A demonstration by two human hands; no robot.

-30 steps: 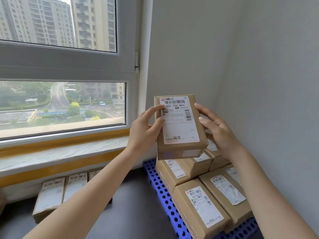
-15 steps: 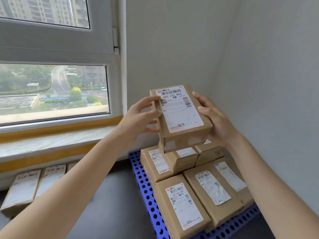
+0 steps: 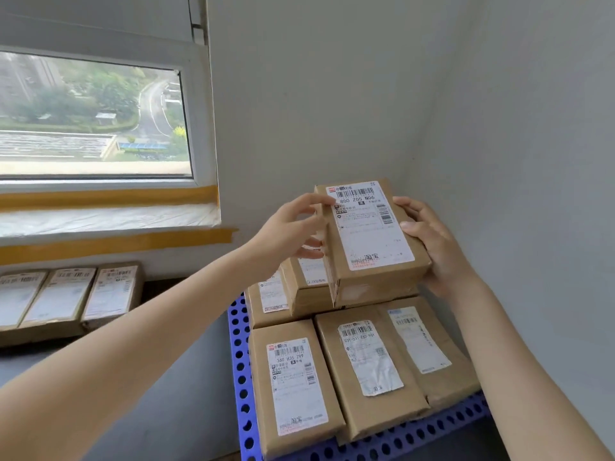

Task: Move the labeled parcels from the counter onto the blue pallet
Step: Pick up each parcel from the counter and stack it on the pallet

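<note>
A brown labeled parcel (image 3: 372,237) is held between both hands at the back right of the pallet stack, its lower end down on the second layer, label facing up. My left hand (image 3: 289,231) touches its left edge and my right hand (image 3: 429,241) wraps its right side. Below, the blue perforated pallet (image 3: 240,371) carries several labeled parcels, such as one at the front left (image 3: 293,384) and one at the front middle (image 3: 369,361). A second-layer parcel (image 3: 309,287) sits next to the held one.
Three labeled parcels (image 3: 63,297) lie side by side on the dark counter (image 3: 173,377) at the left, under a window sill with yellow tape (image 3: 106,241). Grey walls (image 3: 515,161) close in the corner behind and to the right of the pallet.
The held parcel has come down from mid-air toward the back of the pallet stack, tilting flatter. The view has turned right and down, so the window slid left.
</note>
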